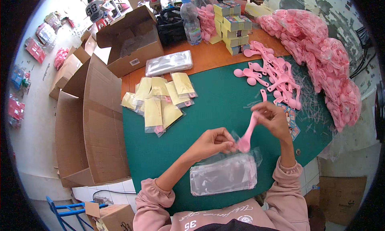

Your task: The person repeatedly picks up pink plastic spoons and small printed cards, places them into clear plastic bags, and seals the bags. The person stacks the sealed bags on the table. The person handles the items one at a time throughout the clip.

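Observation:
My right hand (274, 120) pinches a pink spoon (249, 134) by the end of its handle, bowl pointing down toward my left hand. My left hand (214, 144) has its thumb and fingers pressed together on a thin clear plastic bag (236, 137), right beside the spoon's bowl. How far the bowl sits inside that bag is hard to make out. Just below both hands lies a stack of flat clear bags (222, 177) on the green mat (204, 110). Printed cards (294, 120) are partly hidden behind my right wrist.
Loose pink spoons (280, 76) are heaped at the far right, beside a big bagged mass of spoons (321, 50). Filled bags with yellow cards (158, 104) lie at left. Cardboard boxes (106, 122), a bottle (190, 22), wrapped bags (169, 63) and card stacks (232, 28) surround the mat.

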{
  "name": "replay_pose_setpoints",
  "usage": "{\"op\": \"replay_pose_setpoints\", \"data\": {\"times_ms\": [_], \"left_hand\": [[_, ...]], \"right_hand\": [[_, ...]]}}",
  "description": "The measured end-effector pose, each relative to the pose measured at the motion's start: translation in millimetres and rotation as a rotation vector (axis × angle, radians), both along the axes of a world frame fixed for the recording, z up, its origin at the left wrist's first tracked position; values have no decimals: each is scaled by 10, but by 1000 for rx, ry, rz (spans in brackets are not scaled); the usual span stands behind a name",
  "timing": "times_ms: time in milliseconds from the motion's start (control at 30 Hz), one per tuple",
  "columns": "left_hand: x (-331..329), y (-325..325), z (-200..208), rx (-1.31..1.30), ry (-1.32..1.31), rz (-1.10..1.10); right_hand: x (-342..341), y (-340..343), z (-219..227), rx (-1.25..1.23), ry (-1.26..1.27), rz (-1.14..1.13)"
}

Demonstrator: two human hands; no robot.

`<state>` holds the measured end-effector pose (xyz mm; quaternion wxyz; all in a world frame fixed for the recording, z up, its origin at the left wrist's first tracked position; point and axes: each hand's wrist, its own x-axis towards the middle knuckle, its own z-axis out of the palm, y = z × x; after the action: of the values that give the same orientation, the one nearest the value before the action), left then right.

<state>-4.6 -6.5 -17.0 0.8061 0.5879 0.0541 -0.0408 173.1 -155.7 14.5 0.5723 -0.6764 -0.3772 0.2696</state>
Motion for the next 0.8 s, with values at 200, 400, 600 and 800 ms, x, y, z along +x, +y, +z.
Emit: {"op": "replay_pose_setpoints", "data": {"times_ms": [200, 400, 600, 800], "left_hand": [[18, 30, -22, -37, 130, 187], [46, 35, -35, -51, 147, 256], [118, 22, -42, 61, -8, 208], [118, 115, 124, 102, 91, 75]], "right_hand": [[-82, 48, 14, 244, 11, -255], [-183, 94, 5, 253, -50, -224], [-276, 156, -103, 154, 26, -71], [-326, 140, -77, 149, -30, -31]]}}
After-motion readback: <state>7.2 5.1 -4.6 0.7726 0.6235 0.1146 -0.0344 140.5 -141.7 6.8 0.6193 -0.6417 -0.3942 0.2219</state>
